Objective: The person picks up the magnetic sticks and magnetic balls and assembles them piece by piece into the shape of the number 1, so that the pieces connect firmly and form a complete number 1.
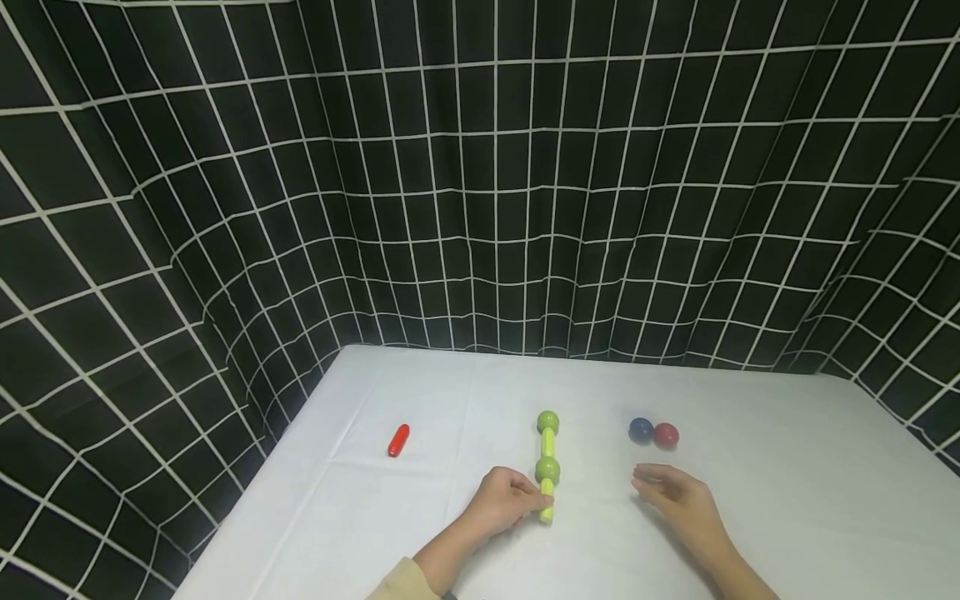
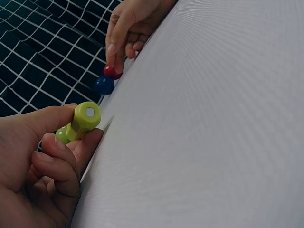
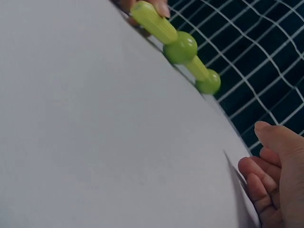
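Left hand pinching one chain of four green pieces, right hand relaxed beside it

Seven toy pieces are in view on one white table: four balls and three sticks. Four of the seven are joined end to end in a single straight chain that stretches away over the middle of the table, between the two hands. Counted from its far end, it runs far green ball, far yellow-green stick, near green ball, near yellow-green stick. The left hand grasps that last stick between thumb and fingers; the left wrist view shows one pale round spot on its free end. Whether this end is raised off the cloth, I cannot tell.

The right hand is free of any piece, its fingers loosely bent, just nearer the person than two loose balls: one blue ball and one red ball, side by side. One red stick lies alone to the left, well apart from the chain. One beige sleeve shows on the left arm, and a dark curtain with white grid lines hangs around the table.
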The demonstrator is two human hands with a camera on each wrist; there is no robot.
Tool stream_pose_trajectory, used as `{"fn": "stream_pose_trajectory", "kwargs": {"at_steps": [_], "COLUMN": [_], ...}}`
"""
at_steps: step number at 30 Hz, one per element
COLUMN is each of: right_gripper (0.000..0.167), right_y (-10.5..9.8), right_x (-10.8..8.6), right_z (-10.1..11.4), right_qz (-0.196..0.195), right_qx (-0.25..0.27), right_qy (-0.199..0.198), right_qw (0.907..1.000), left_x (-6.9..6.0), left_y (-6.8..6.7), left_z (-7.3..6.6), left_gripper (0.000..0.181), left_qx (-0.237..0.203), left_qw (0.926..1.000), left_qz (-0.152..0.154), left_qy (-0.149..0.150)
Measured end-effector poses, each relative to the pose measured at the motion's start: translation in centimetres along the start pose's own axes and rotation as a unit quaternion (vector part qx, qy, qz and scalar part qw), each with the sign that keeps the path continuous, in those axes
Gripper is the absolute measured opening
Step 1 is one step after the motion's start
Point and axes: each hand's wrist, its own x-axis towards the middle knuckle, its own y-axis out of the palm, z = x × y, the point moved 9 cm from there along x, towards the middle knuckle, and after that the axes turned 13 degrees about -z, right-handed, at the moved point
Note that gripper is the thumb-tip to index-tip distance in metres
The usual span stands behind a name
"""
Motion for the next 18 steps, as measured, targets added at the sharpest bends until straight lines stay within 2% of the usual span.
{"fn": "stream_pose_trajectory", "kwargs": {"at_steps": [9,18], "right_gripper": [0.039,0.043], "right_y": [-1.2,-3.1], "right_x": [0.8,1.4], "right_z": [-0.8,-2.3], "right_qz": [-0.010,-0.064], "right_qx": [-0.038,-0.088], "right_qy": [-0.003,0.015], "right_qw": [0.9992,0.9940], "left_x": [0.1,0.0], "left_y": [0.1,0.1], "left_z": [0.1,-0.1], "left_gripper": [0.022,0.022], "left_qx": [-0.007,-0.011], "left_qw": [1.0000,0.9999], "left_qz": [0.000,0.007], "left_qy": [0.002,0.005]}}
